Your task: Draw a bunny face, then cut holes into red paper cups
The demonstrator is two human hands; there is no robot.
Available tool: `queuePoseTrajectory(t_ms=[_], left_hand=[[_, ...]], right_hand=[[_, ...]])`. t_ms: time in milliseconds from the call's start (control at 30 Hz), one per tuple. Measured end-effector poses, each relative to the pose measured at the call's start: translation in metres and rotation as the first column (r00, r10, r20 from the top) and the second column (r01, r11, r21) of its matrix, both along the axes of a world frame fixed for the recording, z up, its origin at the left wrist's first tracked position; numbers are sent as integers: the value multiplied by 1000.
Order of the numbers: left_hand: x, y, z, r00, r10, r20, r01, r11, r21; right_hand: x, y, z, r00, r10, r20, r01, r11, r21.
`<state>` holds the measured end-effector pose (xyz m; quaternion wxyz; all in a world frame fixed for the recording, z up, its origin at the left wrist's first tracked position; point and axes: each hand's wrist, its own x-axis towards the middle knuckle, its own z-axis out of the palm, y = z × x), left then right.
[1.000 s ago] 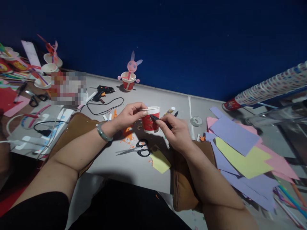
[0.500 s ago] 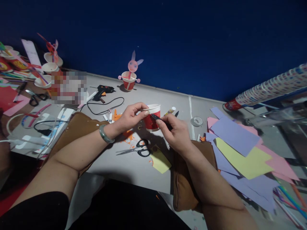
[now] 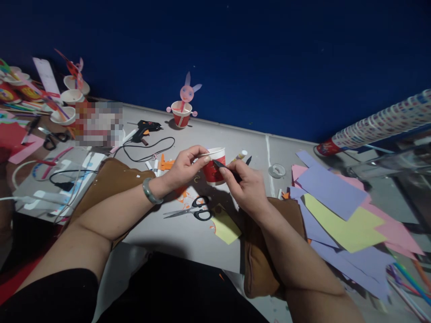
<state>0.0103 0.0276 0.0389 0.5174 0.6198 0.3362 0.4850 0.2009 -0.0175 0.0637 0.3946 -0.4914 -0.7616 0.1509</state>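
Note:
In the head view, my left hand (image 3: pixel 188 167) grips a red paper cup (image 3: pixel 215 172) with a white rim, thumb and fingers pinching its left side near the rim. My right hand (image 3: pixel 247 184) is closed on a slim black marker (image 3: pixel 220 164), and its pointed end is at the cup's red front; whether it touches cannot be made out. The cup is held upright above the table. Just below lies a pair of scissors (image 3: pixel 202 209) with black handles, its blades pointing left. Beside it rests a cut piece of yellow paper (image 3: pixel 227 228), with orange paper scraps (image 3: pixel 166 163) nearby.
A black glue gun (image 3: pixel 148 128) with its cord lies behind left. A cup with a pink rabbit figure (image 3: pixel 182 114) stands by the blue wall. Brown cushions (image 3: pixel 271 237) lie under both arms. Coloured paper sheets (image 3: pixel 332 188), a tape roll (image 3: pixel 277 170) and stacked cups (image 3: pixel 380 123) are right.
Both hands stay nearly in place around the cup. The marker's tip has shifted slightly on the cup's front, and the whole view has moved a little.

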Motion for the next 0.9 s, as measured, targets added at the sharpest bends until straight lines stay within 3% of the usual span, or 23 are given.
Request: queuePoseTrajectory(t_ms=[900], left_hand=[[2,-1,0,999,42,-11,-42,999,2]], right_hand=[[-3,1,-7,998,-22,-56,20,999,-38]])
